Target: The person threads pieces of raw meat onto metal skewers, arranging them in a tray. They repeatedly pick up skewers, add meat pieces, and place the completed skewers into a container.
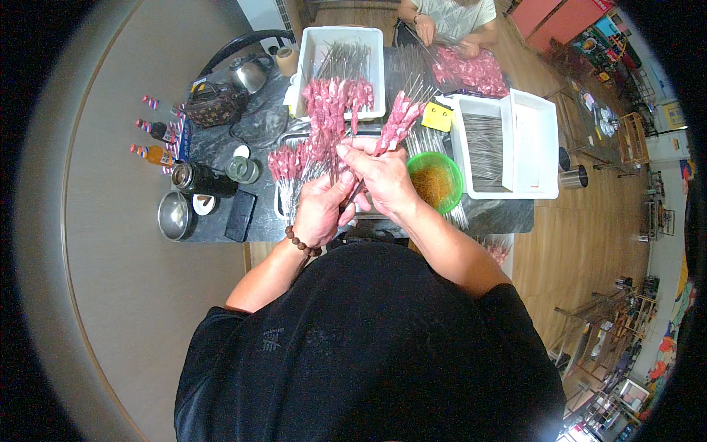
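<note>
My left hand (323,207), with a brown bead bracelet at its wrist, grips a bundle of metal skewers with raw meat (330,127) at their upper ends. Close beside it, my right hand (384,174) has its thumb and forefinger pinched at these skewers. A second bunch of meat skewers (399,119) slants up and right from behind my right hand; how it is held is partly hidden. More meat skewers (287,166) lie on a metal tray left of my hands. A green basket (459,185) of rubber bands stands right of my right hand.
Beyond my hands, a white bin (378,41) holds skewers. Another white bin (469,190) with bare skewers stands right. A glass jar (242,169), black phone (241,215), steel bowl (174,215) and bottles (152,154) are left. Across the table, a person handles skewers over raw meat (480,72).
</note>
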Available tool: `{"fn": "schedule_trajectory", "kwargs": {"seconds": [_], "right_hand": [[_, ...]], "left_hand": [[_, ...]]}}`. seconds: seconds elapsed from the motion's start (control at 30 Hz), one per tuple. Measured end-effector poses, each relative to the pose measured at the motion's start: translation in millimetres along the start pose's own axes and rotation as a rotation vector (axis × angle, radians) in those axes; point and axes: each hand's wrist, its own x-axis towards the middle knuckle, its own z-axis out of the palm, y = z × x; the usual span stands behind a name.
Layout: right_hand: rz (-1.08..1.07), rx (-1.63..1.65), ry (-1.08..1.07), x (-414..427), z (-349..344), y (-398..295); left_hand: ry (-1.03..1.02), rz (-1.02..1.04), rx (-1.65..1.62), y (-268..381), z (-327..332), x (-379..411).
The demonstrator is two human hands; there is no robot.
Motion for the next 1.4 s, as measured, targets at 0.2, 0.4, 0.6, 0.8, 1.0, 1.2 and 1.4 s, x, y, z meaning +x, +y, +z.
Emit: {"fn": "schedule_trajectory", "kwargs": {"seconds": [0.2, 0.4, 0.6, 0.8, 1.0, 1.2, 1.4], "right_hand": [[-0.077, 0.054, 0.015, 5, -2, 15], [-0.068, -0.093, -0.036, -2, -10, 10], [-0.178, -0.198, -0.053, 3, -10, 15], [-0.170, -0.122, 0.007, -1, 1, 7], [-0.025, -0.021, -0.004, -6, -3, 2], [-0.020, 0.011, -0.071, -4, -10, 4], [-0.123, -0.056, -0.056, -4, -11, 9]], "left_hand": [[0.003, -0.003, -0.092, -4, 0, -2], [0.007, -0.044, -0.106, 6, 2, -6], [-0.024, -0.026, -0.060, 3, 0, -4], [-0.033, -0.019, -0.048, 0, -1, -2], [-0.045, -0.010, -0.074, 1, -2, -2], [-0.036, -0.003, -0.083, 5, 1, -3], [-0.011, 0.003, -0.130, 3, 2, -3]]}}
